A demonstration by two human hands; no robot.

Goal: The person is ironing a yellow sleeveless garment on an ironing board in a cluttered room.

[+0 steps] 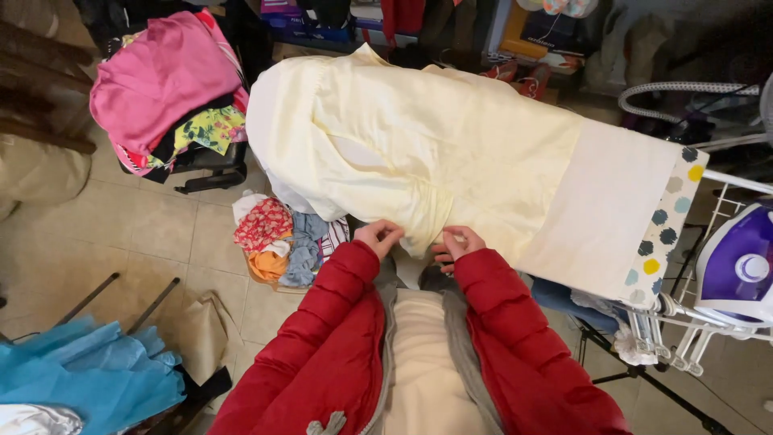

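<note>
1. You stood at the near side of the ironing board (636, 209), and the pale yellow garment (419, 145) lay spread over it, reaching from the far left end toward the middle.
2. Your left hand (378, 236) was curled at the near edge of the garment. The fingers were bent in tight and looked pinched on the cloth.
3. Your right hand (457, 242) was just beside it, at the gathered part of the cloth. Its fingers were bent in too and seemed to hold a small fold.
4. To do this well, I think you needed to keep both pinches close to the bunched spot and pull gently, so the cloth went flat and did not slide off the board.
5. The purple and white iron (741, 266) sat on a white rack at the right, well apart from your hands.
6. On the far side, at the top, there were boxes: a dark blue one (302, 24) left of the middle and a yellow-orange one (515, 28) to the right. Their labels were too small to tell.
7. A pile of pink clothes (165, 80) sat on a chair at the far left.
8. Blue thin paper (80, 379) lay at the near left.
</note>
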